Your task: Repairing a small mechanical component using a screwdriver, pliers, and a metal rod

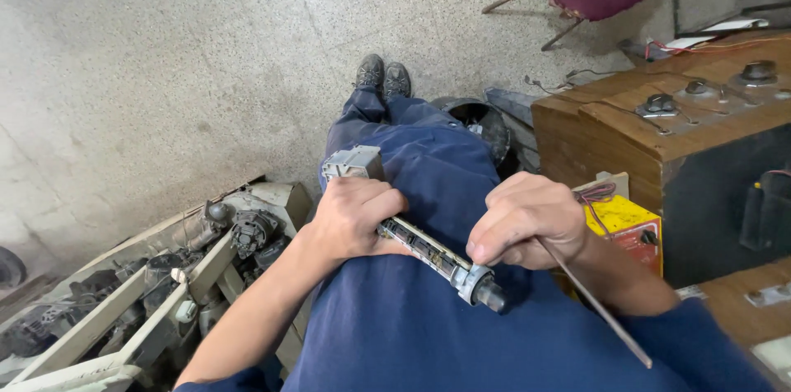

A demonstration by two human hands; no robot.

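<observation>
Two hands on one long grey part [428, 254] lying across the lap. Its long axis runs diagonal, upper-left to lower-right. Left hand [356, 217] is closed round the upper end, just below the boxy head. Right hand [527, 223] sits nearer the round lower end, fingers pinched on a thin metal rod [597, 303] w/ tip at the part's mid-section.

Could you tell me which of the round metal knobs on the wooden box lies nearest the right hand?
The leftmost knob, near the wooden box's front edge. The other two knobs sit further back and to the right, away from the right hand.
</observation>
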